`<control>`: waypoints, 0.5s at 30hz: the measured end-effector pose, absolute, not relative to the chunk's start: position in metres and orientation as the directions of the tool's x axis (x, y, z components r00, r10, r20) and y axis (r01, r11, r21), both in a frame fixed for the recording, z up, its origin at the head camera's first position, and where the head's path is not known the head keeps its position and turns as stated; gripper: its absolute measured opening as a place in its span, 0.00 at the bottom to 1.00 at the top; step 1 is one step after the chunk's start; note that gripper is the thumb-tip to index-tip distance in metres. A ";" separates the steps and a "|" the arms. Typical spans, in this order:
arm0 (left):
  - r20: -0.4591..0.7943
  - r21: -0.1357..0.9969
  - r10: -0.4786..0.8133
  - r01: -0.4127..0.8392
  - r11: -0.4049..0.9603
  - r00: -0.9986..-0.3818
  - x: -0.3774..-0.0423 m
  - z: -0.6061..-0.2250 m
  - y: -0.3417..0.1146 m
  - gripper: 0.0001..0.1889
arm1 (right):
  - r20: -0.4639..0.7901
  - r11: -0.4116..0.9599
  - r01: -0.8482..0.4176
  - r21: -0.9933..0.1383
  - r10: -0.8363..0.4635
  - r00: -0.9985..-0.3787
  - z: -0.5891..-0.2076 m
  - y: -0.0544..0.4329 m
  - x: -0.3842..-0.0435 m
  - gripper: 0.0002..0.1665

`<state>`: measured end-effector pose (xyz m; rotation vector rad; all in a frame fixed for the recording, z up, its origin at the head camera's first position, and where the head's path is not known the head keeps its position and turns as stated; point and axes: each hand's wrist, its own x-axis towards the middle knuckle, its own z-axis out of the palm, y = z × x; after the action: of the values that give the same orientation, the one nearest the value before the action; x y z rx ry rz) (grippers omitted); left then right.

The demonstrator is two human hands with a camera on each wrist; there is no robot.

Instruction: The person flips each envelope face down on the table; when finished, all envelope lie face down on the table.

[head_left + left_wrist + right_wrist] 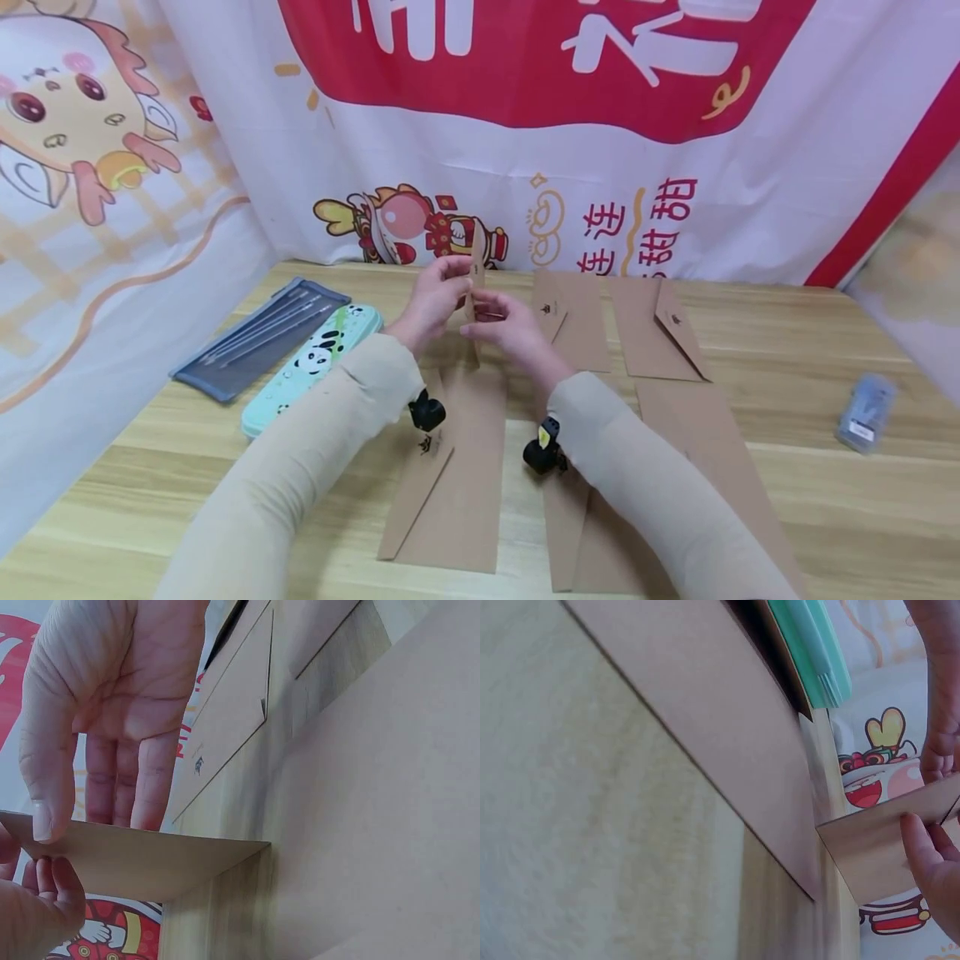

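A brown kraft paper envelope [476, 271] stands on edge between my two hands above the back of the table. My left hand [437, 298] grips it from the left side, with the thumb near its edge. From the right, my right hand [510, 323] pinches its near edge; the thumb lies over that edge in the left wrist view. The same envelope [150, 862] crosses the lower left of that view, and part of its flap line shows in the right wrist view. Below the hands another envelope [468, 483] with a crown print lies flat.
More envelopes lie to the right: one at the back middle [588, 321], one at the back right [645, 342], and brown paper [712, 433] partly under my right sleeve. At left are a mesh pouch [258, 333] with pencils and a panda pencil case [300, 375]. A small bluish item [866, 412] sits far right.
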<state>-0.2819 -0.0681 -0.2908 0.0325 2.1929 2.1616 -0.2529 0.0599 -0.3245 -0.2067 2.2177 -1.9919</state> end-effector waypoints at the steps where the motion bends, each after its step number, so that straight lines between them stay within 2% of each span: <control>1: -0.029 1.000 0.062 -0.028 0.006 -0.998 -0.282 -0.291 -0.068 0.21 | -0.014 0.105 -0.007 -0.994 -0.195 -0.981 -0.325 0.059 -0.252 0.35; 8: -0.042 0.997 0.085 -0.048 -0.065 -0.995 -0.282 -0.293 -0.072 0.22 | 0.047 0.131 -0.064 -0.989 -0.129 -0.991 -0.328 0.057 -0.249 0.24; 15: -0.049 0.995 0.077 -0.055 -0.079 -0.996 -0.283 -0.293 -0.071 0.22 | 0.074 0.160 -0.084 -0.983 -0.067 -0.995 -0.328 0.056 -0.246 0.20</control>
<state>-0.2831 -0.0714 -0.2930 0.0246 2.0690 2.2436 -0.2457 0.0564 -0.3277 -0.1566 2.4031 -2.0382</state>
